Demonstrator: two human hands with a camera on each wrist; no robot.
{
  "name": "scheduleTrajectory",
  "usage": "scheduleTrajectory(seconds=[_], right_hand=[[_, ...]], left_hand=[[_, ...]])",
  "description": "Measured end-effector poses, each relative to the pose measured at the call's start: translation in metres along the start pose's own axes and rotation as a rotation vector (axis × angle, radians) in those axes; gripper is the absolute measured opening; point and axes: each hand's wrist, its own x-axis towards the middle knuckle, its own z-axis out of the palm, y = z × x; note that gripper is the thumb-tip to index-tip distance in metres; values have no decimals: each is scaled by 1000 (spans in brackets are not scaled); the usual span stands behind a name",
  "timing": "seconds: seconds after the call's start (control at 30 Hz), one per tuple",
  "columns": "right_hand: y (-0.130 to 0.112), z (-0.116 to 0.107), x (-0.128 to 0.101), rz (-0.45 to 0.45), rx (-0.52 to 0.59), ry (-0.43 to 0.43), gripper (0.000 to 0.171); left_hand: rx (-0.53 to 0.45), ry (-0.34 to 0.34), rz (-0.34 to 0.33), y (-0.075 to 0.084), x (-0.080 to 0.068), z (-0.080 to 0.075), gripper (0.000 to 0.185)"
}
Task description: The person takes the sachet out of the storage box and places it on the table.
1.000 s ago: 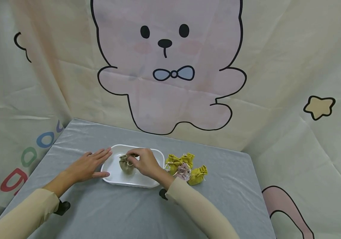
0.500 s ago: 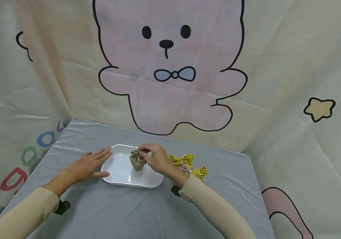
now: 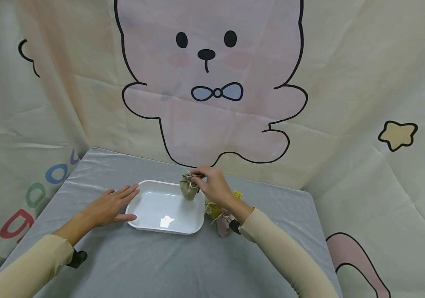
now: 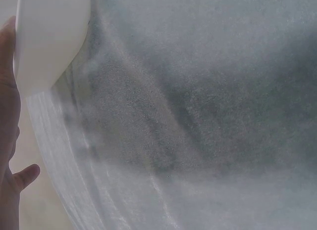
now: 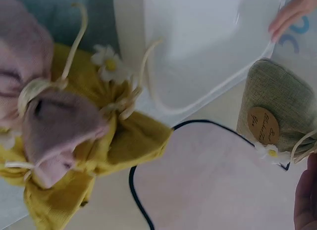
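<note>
In the head view, my right hand (image 3: 216, 190) pinches the gathered neck of a small olive-green drawstring pouch (image 3: 188, 189), held up over the right end of a white tray (image 3: 152, 207). The right wrist view shows that pouch (image 5: 280, 99) with a round brown tag (image 5: 264, 126) and a white flower by its cord; only part of the hand (image 5: 305, 193) appears. My left hand (image 3: 109, 207) lies with straight, spread fingers against the tray's left rim. At the edge of the left wrist view, the hand (image 4: 9, 116) is partly cut off beside the tray (image 4: 49, 42).
Right of the tray, yellow drawstring pouches (image 3: 213, 210) and a pink one (image 3: 222, 225) lie close together, partly hidden by my right forearm. Grey cloth (image 3: 130, 260) covers the table. Behind it hangs a cream backdrop (image 3: 339, 103) with a printed bear.
My right hand has lifted the olive-green pouch from the tray's middle and carried it rightward and farther back. The left hand has stayed at the tray's rim.
</note>
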Motion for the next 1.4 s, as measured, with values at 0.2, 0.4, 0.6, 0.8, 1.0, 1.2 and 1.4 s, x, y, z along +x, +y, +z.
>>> scheduleTrajectory(seconds=[0.2,0.4,0.6,0.8,1.0,1.2,1.4], right_hand=[[12,-11,0,8,-11,45,16],[27,-20,0,45,-18,109,13],[40,-25,-4,123,-30,120,15],[52,-27,-9,163,-67,148,14],[64,-27,-12,219,-99,194,13],[74,-21,-14,261,-102,227,11],[82,-15,-20,299,-120,221,11]], left_hand=[[6,1,1,-1,-1,2,88],[4,7,8,-1,-1,1,87],[-2,8,5,-2,-3,1,88],[-2,10,8,-2,-3,2,88],[1,16,5,-3,-3,3,89],[-8,25,9,-4,-4,2,88],[8,39,43,-5,-2,3,87]])
